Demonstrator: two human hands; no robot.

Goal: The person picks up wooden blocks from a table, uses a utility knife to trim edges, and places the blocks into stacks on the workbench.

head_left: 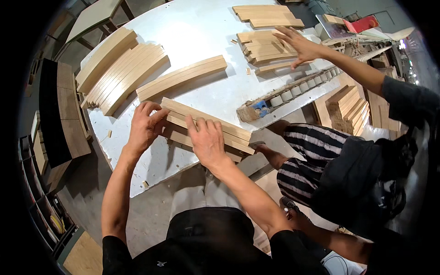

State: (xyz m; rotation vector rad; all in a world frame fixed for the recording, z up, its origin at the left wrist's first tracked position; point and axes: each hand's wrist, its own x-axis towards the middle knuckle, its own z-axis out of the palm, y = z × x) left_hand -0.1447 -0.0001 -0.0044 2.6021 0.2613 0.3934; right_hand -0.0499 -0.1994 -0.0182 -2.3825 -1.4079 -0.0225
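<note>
A bundle of pale wooden strips (233,131) lies slantwise over the near edge of the white table, its right end sticking out past it. At its left end my left hand (145,126) is closed, with curled fingers and thumb against the wood. My right hand (208,142) grips the middle of the bundle from above, fingers laid across the top; its thumb is hidden. Just beyond, a curved wooden piece (183,77) lies by itself. Farther left are a fanned stack of curved strips (130,75) and a thicker curved piece (103,57).
Beyond the white table (192,32), a co-worker's hand (298,46) hovers over a wooden stack (266,52); another stack (268,16) lies behind it. A row of white rollers (295,90) lines the right edge, with a blue piece (261,108) at its end. The co-worker's striped legs (307,151) stand close right.
</note>
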